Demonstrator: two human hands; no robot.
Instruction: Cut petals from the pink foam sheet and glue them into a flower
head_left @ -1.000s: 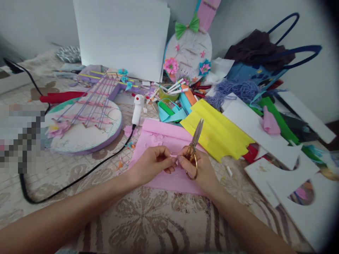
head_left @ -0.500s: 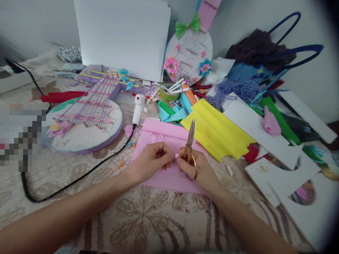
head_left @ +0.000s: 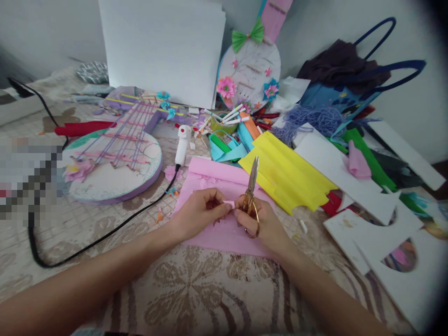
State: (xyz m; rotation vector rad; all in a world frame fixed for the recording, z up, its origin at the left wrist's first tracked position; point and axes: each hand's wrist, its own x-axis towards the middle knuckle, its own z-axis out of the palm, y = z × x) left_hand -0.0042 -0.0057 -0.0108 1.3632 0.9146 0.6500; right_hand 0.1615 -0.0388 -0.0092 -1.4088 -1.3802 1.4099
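Between the fingertips of my left hand (head_left: 199, 213) is pinched a small piece of pink paper (head_left: 229, 204). My right hand (head_left: 268, 226) is closed around a pair of gold-handled scissors (head_left: 252, 182), their blades pointing up and away from me. The right thumb and fingertips meet close to the pink piece; whether they touch it I cannot tell. Both hands hover over a sheet of pink crepe paper (head_left: 206, 242), its far side rolled up. Pink paper scraps lie on the sheet near the roll.
A white glue gun (head_left: 182, 147) trails a black cord around the left. Beyond stand decorated paper instruments, one banjo-like body (head_left: 115, 182) at left. Yellow paper (head_left: 287, 172), purple yarn (head_left: 311, 119) and white card cut-outs (head_left: 364, 233) crowd the right side, with a blue bag (head_left: 325, 95) behind.
The small pink piece shows more plainly between the left fingertips, turned slightly. Both hands have barely shifted, and the scissors stay in my right hand.
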